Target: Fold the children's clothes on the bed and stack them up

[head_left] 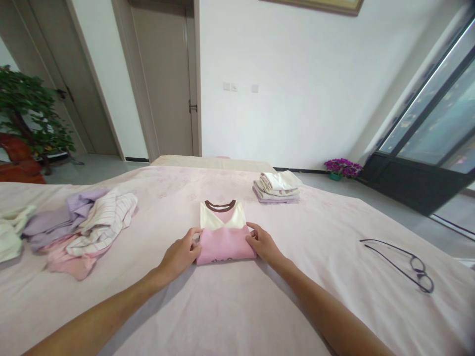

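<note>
A pink and cream shirt (226, 242) with a brown neckband lies in front of me, its lower part folded up over the chest. Dark lettering shows along the near fold. My left hand (180, 254) pinches the left end of the folded part between thumb and fingers. At the opposite end, my right hand (264, 243) grips the upper right corner of the fold the same way. The shirt rests on a pale pink bedsheet (222, 311).
Rumpled clothes (85, 222) in lilac, pink and striped white lie on the left, beside a cream garment (13, 232). A stack of folded clothes (278, 188) sits beyond my right hand. Black-framed glasses (417, 271) lie at the right.
</note>
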A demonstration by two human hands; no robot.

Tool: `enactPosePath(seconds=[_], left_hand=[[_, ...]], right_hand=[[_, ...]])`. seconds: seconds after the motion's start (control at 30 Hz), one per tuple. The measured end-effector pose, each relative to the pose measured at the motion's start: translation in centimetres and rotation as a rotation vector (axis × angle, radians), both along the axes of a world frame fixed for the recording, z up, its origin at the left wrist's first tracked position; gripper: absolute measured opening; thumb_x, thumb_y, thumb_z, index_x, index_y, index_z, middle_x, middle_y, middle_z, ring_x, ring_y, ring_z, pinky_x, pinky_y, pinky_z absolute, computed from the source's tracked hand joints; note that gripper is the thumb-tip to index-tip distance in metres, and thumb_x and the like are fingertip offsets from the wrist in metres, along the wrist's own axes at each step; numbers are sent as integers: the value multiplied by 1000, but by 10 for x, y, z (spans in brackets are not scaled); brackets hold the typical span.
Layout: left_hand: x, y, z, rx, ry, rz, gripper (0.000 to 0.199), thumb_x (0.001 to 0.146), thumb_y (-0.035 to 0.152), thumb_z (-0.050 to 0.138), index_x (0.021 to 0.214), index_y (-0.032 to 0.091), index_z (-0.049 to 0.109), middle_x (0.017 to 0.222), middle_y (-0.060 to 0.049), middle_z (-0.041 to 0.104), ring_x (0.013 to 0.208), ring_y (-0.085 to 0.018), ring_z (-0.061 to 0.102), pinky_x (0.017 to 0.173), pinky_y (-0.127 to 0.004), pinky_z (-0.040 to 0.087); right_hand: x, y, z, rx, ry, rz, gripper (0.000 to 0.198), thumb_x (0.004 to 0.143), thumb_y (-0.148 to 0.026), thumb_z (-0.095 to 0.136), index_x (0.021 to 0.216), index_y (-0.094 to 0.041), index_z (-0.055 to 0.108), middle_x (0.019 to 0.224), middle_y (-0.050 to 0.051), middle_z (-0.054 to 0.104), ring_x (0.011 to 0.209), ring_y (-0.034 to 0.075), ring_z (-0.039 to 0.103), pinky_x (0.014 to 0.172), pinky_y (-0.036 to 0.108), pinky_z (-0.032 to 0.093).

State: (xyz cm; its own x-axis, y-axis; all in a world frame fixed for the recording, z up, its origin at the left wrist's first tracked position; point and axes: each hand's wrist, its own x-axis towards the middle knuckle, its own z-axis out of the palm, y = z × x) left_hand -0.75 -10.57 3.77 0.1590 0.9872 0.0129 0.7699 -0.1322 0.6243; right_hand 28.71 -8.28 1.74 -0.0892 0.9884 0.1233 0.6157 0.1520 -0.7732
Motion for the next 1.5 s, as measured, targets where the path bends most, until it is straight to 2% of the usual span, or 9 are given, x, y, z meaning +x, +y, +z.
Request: enactPosePath(seconds=[0.2, 0.33, 0.5, 0.73, 0.83, 1.0, 1.2, 1.37, 1.5], left_hand=[[-7, -3, -4, 218, 284, -84, 45, 87, 24, 52, 131, 27, 49, 96, -2, 70, 84, -20, 66, 68, -29, 45], [-19, 1, -10, 609, 348, -404, 46, 86, 9, 49, 130, 24, 54, 135, -10, 57, 123, -23, 54, 102, -38, 42], [-36, 11, -8, 667, 414, -699, 44, 90, 14, 52, 133, 22, 53, 136, -8, 59, 133, -22, 47, 114, -44, 31], [-38, 12, 6, 682, 455, -765, 59, 86, 45, 64, 137, 20, 51, 137, -12, 59, 134, -28, 47, 118, -51, 23], [-31, 10, -1, 752, 436, -725, 45, 87, 34, 62, 128, 17, 58, 130, -12, 64, 127, -26, 53, 117, -50, 27], [-19, 13, -17, 777, 288, -532, 27, 92, 18, 47, 112, 16, 66, 113, -9, 72, 110, -21, 65, 111, -43, 38], [-10, 16, -12, 487, 190, -226, 43, 102, 34, 30, 90, 18, 68, 84, -5, 72, 82, -19, 67, 79, -32, 54], [-21, 18, -10, 524, 214, -528, 33, 96, 42, 49, 120, 22, 60, 119, -7, 68, 110, -21, 63, 98, -34, 48], [-32, 19, -10, 583, 250, -697, 43, 91, 24, 56, 134, 24, 49, 132, -7, 61, 125, -19, 54, 107, -34, 43]], right_hand=[[7, -6, 1, 194, -268, -26, 43, 86, -23, 55, 129, -23, 57, 112, 7, 62, 92, 19, 61, 83, 33, 48], [20, -10, 3, 399, -334, 178, 38, 88, -15, 50, 121, -27, 65, 124, 7, 61, 112, 22, 57, 96, 36, 46], [41, -10, 6, 458, -436, 432, 42, 89, -16, 51, 128, -28, 62, 133, 6, 61, 121, 23, 56, 102, 42, 44], [46, -14, 18, 371, -536, 500, 45, 95, -32, 51, 139, -29, 52, 144, 5, 53, 130, 23, 50, 106, 43, 40], [44, -15, 21, 364, -530, 504, 45, 94, -33, 51, 139, -28, 52, 143, 7, 53, 128, 24, 51, 104, 42, 41], [46, -15, 22, 351, -501, 506, 57, 85, -16, 51, 140, -27, 51, 144, 6, 52, 129, 23, 49, 107, 42, 37], [33, -5, 13, 372, -422, 422, 58, 76, -20, 63, 134, -25, 56, 131, 8, 59, 118, 25, 53, 100, 41, 42], [20, 12, 1, 478, -437, 334, 36, 82, -13, 59, 115, -24, 68, 115, 9, 64, 103, 22, 57, 90, 38, 44], [23, 19, -1, 534, -427, 405, 33, 86, -19, 57, 118, -24, 68, 123, 9, 65, 113, 24, 56, 95, 39, 43]])
